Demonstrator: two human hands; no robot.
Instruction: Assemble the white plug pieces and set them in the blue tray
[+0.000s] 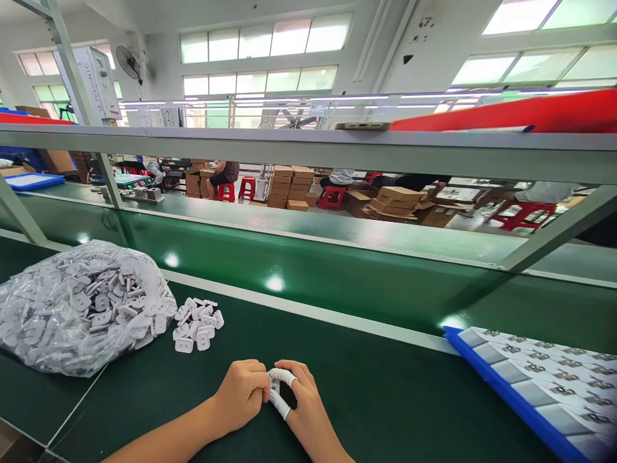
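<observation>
My left hand (245,393) and my right hand (308,402) meet low in the middle of the head view, over the dark green bench top. Between them is a small pale plug part (274,384), mostly hidden by the fingers. White finger cots cover the right thumb and index finger, which pinch the part from the right. The left fingers are curled closed against its left side. Up and left of my hands lies a loose pile of white plastic plug pieces (195,323), some showing two slots. Beside that pile sits a clear plastic bag (45,321) full of similar pieces.
At right stands a blue-rimmed tray (518,411) with rows of white parts carrying metal pieces. A white strip (308,310) and green conveyor belt run behind the bench. A metal shelf frame (308,145) crosses above. People, red stools and cardboard boxes (284,183) are beyond.
</observation>
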